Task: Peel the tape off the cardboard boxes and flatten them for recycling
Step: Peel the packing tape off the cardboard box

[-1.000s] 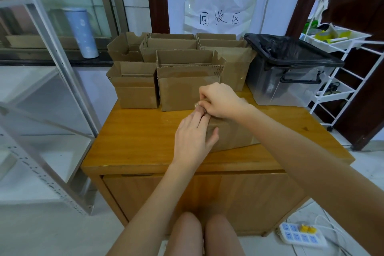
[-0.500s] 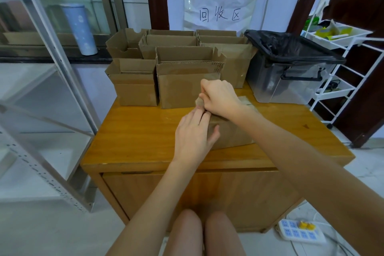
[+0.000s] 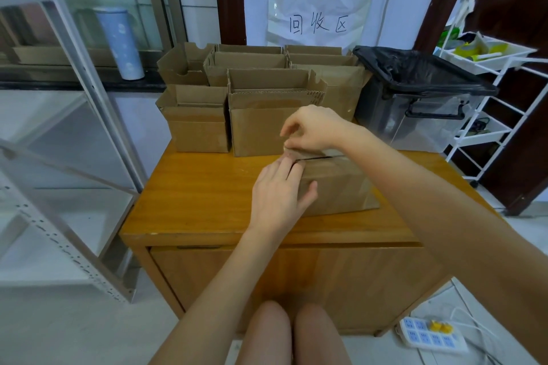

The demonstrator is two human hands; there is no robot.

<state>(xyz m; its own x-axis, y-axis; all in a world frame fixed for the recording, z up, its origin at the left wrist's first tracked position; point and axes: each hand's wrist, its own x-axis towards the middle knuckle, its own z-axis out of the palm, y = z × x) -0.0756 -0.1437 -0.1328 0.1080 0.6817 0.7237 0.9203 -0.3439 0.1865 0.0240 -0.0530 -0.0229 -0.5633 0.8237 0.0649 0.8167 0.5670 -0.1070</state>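
Plain brown cardboard boxes (image 3: 261,115) stand on an orange-brown wood-grain surface (image 3: 192,195). At two o'clock, a clear bin (image 3: 415,124) is lined with a black bag (image 3: 415,68). At ten o'clock is a pale blue tumbler (image 3: 121,41) with white spots. The rack (image 3: 486,92) is white.

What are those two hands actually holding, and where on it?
The left hand steadies the near cardboard box at its left end. The right hand pinches something at its top left edge, probably tape; too small to confirm.

Tape end (image 3: 289,152) (under fingers (image 3: 292,139)) hidden
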